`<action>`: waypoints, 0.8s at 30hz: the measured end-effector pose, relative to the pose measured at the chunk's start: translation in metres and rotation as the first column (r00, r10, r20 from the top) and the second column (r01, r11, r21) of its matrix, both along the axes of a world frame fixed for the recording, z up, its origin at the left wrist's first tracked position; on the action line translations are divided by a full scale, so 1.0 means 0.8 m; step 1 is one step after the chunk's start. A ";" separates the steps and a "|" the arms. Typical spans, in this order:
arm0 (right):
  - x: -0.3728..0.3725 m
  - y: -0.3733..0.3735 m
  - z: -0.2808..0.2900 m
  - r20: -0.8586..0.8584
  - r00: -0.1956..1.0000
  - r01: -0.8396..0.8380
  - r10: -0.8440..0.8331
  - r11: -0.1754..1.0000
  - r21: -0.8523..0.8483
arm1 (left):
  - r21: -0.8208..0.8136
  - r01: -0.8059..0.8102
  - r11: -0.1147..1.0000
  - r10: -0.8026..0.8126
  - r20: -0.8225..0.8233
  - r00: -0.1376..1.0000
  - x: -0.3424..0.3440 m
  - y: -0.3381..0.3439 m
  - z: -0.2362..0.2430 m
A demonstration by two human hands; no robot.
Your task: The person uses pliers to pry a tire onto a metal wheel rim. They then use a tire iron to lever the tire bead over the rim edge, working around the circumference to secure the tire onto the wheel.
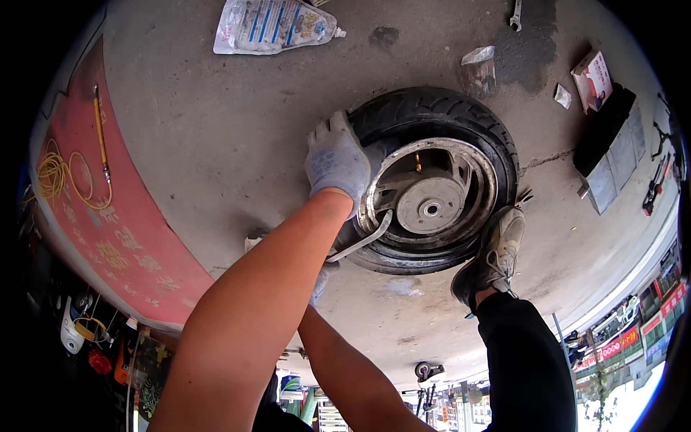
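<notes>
A black tyre [446,108] lies on the ground around a worn silver wheel rim [432,205]. My left hand [337,162], in a pale grey work glove, is closed on the tyre's left edge. A bent metal tyre lever [363,239] is hooked at the rim's lower left, between rim and tyre. Its other end runs down to my gloved right hand [321,284], which grips it and is mostly hidden behind my left forearm. My shoe [500,248] presses against the tyre's lower right side. A yellow-tipped valve [418,162] shows inside the rim.
A pouch [266,27] lies beyond the tyre, a wrench [516,16] at the far right. A small box [593,81] and an open metal case [612,155] are on the right. Left, a red mat [108,237] bears a coiled yellow hose [56,176].
</notes>
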State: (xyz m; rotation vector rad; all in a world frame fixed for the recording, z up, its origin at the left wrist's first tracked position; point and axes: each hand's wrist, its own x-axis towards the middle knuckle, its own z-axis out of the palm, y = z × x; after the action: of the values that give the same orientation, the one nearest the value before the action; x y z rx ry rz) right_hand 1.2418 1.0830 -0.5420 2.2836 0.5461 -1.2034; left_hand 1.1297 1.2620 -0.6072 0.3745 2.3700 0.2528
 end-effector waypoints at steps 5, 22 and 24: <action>0.081 -0.016 0.024 -0.387 0.915 0.089 -0.117 0.992 -0.089 | -0.109 -0.021 0.994 0.042 0.193 0.980 -0.030 0.006 0.050; 0.071 0.437 0.102 -0.806 -0.044 -0.992 0.591 0.072 0.107 | -0.021 -0.916 0.399 0.858 0.361 0.366 0.089 -0.128 -0.038; 0.072 0.450 0.078 -0.819 -0.202 -0.965 0.536 0.031 0.259 | -0.011 -0.965 0.260 0.904 0.354 0.239 0.088 -0.123 -0.051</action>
State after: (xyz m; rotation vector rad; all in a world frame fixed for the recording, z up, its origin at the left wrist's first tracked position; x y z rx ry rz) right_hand 1.2996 1.4428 -0.4795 0.2469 1.5433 -1.1825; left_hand 1.1999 1.1633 -0.6476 -1.0769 1.9286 1.0617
